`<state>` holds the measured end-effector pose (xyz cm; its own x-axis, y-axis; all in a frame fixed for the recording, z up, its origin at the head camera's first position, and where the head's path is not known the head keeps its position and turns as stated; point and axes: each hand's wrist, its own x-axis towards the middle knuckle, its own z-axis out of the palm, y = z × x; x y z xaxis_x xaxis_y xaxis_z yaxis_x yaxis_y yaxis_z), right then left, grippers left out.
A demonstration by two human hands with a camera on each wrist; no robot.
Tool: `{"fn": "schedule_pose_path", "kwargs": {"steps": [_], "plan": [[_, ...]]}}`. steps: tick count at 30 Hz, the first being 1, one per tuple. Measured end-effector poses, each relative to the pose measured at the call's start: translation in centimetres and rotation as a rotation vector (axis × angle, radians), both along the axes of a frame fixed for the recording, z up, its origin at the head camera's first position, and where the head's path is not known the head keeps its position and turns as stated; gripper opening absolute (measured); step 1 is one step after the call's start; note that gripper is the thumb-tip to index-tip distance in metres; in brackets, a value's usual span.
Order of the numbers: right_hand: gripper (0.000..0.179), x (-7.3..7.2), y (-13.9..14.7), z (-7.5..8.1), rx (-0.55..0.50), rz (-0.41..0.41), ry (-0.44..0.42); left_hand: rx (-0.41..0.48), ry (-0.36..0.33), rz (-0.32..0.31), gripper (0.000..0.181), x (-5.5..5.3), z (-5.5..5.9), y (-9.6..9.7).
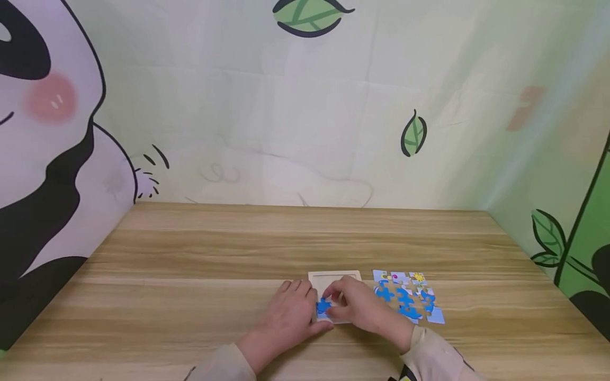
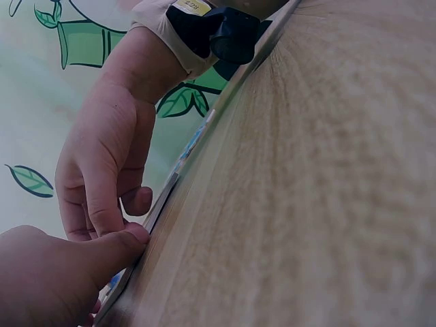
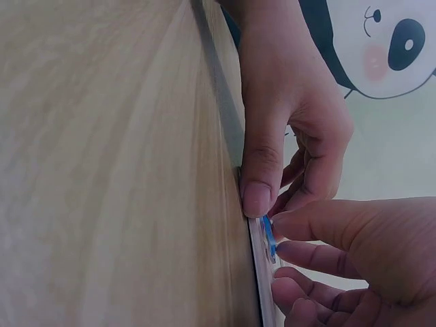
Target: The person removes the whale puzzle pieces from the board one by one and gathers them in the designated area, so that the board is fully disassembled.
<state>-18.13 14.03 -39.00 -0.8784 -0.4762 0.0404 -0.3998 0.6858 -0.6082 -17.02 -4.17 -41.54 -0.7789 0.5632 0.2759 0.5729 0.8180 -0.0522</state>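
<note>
A small light wooden puzzle tray [image 1: 335, 274] lies near the front of the table, with a blue jigsaw piece [image 1: 323, 307] in its near left corner. My left hand [image 1: 292, 313] holds the tray at its left side, with the thumb on the front edge. From the right, my right hand [image 1: 358, 304] pinches the blue piece between thumb and forefinger. The right wrist view shows the piece's blue edge [image 3: 270, 238] low at the tray's surface, beside the left thumb. Much of the tray is hidden beneath the right hand.
To the right of the tray lie several jigsaw pieces [image 1: 406, 302] in blue and pale lilac, grouped loosely in a square, some with gaps between them. The wooden table [image 1: 214, 243] reaches back to a printed cloth wall [image 1: 286, 106] with leaves and a panda.
</note>
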Motion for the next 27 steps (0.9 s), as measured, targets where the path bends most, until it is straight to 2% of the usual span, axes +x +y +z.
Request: {"fn": "schedule_pose_path", "kwargs": {"steps": [12,17,22,27], "plan": [[0.016,-0.25,0.22,0.14,-0.064,0.002,-0.024,0.001,-0.009,0.007,0.059,-0.11,-0.07,0.21],[0.011,-0.27,0.09,0.13,-0.064,-0.033,-0.013,-0.003,0.001,0.003,0.059,-0.11,-0.17,0.18],[0.008,-0.44,0.35,0.3,-0.07,-0.047,-0.017,0.004,-0.027,0.008,0.061,-0.05,0.05,0.28],[0.006,-0.71,0.92,0.55,-0.135,-0.039,-0.078,0.002,-0.066,0.034,0.066,0.01,0.14,0.27]]}}
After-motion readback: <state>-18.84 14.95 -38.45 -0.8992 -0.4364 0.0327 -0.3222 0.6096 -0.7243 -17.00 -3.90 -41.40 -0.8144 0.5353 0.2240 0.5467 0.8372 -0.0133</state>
